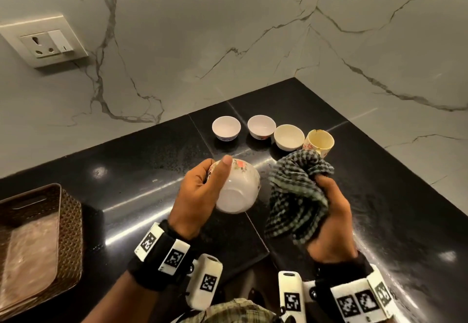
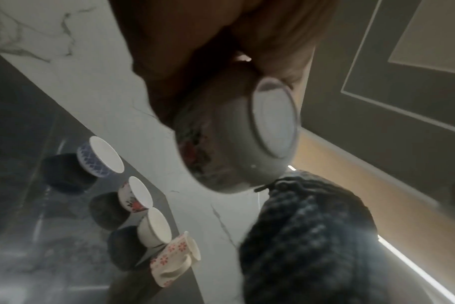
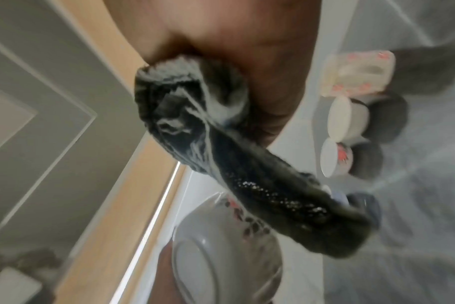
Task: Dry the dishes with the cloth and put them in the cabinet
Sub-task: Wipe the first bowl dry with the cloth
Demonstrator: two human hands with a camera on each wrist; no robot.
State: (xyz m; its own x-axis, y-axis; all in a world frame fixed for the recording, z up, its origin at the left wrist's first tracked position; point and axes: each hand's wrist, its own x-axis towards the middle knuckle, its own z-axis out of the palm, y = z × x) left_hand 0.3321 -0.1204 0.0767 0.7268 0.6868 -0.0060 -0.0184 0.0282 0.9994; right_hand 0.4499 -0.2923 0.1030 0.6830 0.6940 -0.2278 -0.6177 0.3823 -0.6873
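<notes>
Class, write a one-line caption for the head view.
Left hand holds floral bowl; right hand grips checked cloth.

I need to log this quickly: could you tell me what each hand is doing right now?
Left hand: grips the floral bowl, base toward the camera.
Right hand: grips the checked cloth.

We see a wide black band [image 1: 157, 254] wrapped around the left wrist and another black band [image 1: 342, 272] around the right. White blocks [image 1: 174, 255] printed with black-and-white square code markers sit on both bands. A rounded white camera housing [image 1: 206, 281] with its own marker hangs inside the left wrist, and a matching housing [image 1: 291, 295] sits inside the right. Near the bottom edge we see a pale plaid shirt [image 1: 235, 312].
</notes>
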